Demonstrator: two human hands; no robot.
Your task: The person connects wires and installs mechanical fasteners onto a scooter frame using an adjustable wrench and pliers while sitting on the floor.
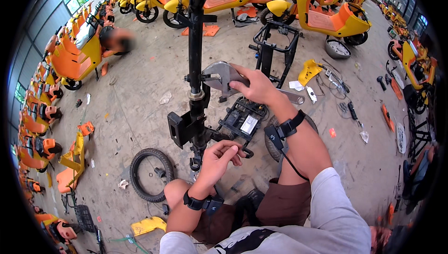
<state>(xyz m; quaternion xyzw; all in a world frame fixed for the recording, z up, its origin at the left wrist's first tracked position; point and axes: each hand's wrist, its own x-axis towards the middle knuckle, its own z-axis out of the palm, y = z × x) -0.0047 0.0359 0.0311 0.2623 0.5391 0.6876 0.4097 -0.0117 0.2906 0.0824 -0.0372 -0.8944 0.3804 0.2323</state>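
Your right hand point(254, 86) is wrapped around the wrench point(220, 76), thumb flat on its head. Dull grey metal, broad rounded head, jaw gap facing the tube; handle runs back under your palm to a holed end. Head sits right at the tube; can't tell if it touches.

Your left hand point(219, 158) is lower, fingers loosely curled, thumb bent toward the index; can't tell if it pinches anything. It's just beside the fork end point(196, 163).

Tube point(195, 48): straight, round, black, upright ahead of you. Bright metal nut point(196, 96) rings it just below the wrench head. Under that, a boxy black bracket point(177, 129) juts left.

Further out: black tubular frame point(266, 60), treaded rubber tyre point(136, 179) lying flat to your left, curved yellow plastic panel point(148, 226) near the lower edge, round bowl point(337, 49) far right. Floor point(140, 100) is scuffed and grey. Smooth yellow-and-orange scooters point(322, 18) line the back.
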